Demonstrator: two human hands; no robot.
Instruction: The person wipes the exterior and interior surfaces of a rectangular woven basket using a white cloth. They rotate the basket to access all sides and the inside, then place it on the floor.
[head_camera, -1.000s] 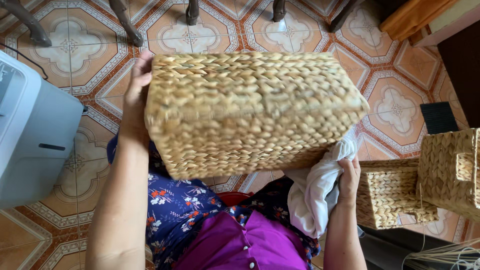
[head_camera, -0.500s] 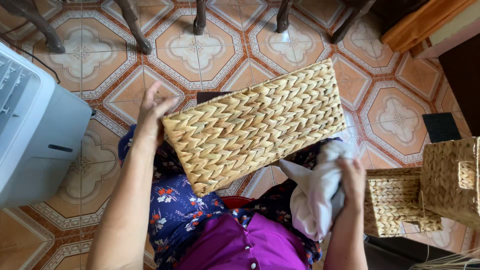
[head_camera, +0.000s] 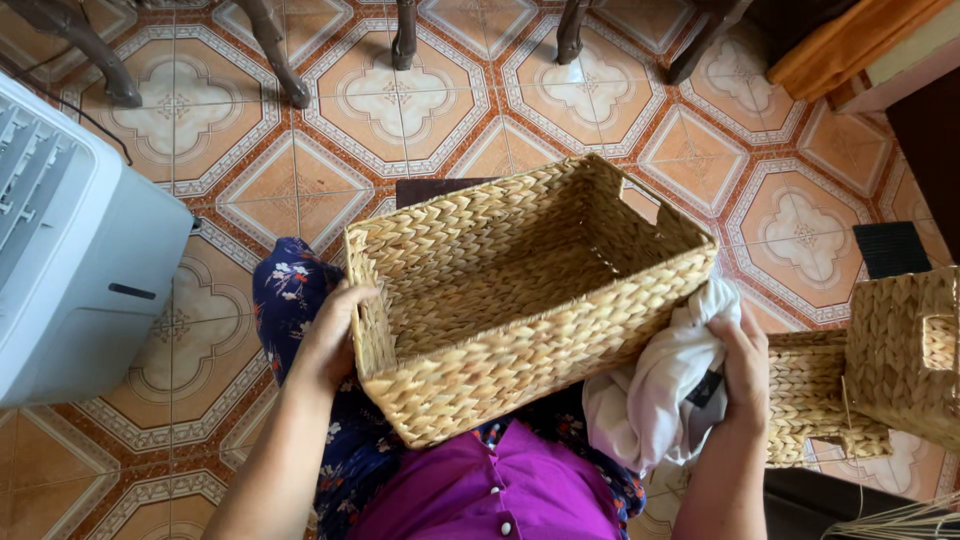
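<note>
We see a woven basket (head_camera: 530, 300) in the middle of the frame, its open top turned toward us, one handle hole cut in its far end wall. Our left hand (head_camera: 330, 335) presses against its left end, fingers curled over the rim. Our right hand (head_camera: 745, 365) is at the basket's lower right corner, fingers clenched around a white cloth (head_camera: 655, 395) that bunches between the hand and the basket wall.

Below the basket, at the bottom centre, lie a purple buttoned shirt (head_camera: 480, 495) and a dark blue flowered skirt (head_camera: 290, 295), which the basket partly hides. At the left edge stands a white and grey appliance (head_camera: 70, 260) with a slatted top. Along the upper edge, dark wooden furniture legs (head_camera: 275, 50) rest on the patterned orange and cream floor tiles (head_camera: 420, 95). At the right edge sit two more woven baskets (head_camera: 900, 350), the nearer one low, the farther one taller, with a square hole in its side. A small black mat (head_camera: 892, 248) lies on the tiles just above them. In the lower right corner we see pale loose straw strands (head_camera: 905, 520).
</note>
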